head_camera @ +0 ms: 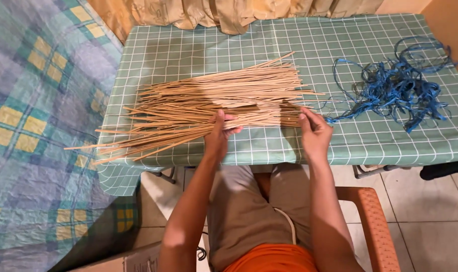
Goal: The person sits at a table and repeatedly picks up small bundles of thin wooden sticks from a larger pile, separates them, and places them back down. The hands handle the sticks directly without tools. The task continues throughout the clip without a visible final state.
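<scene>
A loose pile of long thin tan sticks [209,103] lies across a table covered in a green checked cloth [380,138]. My left hand [219,133] rests on the near side of the pile, fingers curled over a few sticks. At the pile's right end my right hand [313,132] touches the stick tips with its fingers spread. A tangle of blue string [398,85] lies on the cloth to the right, apart from both hands.
A bed with a blue and yellow plaid cover [37,126] runs along the left. Beige curtain fabric [229,12] hangs behind the table. I sit in an orange plastic chair [372,221] on a tiled floor [430,216].
</scene>
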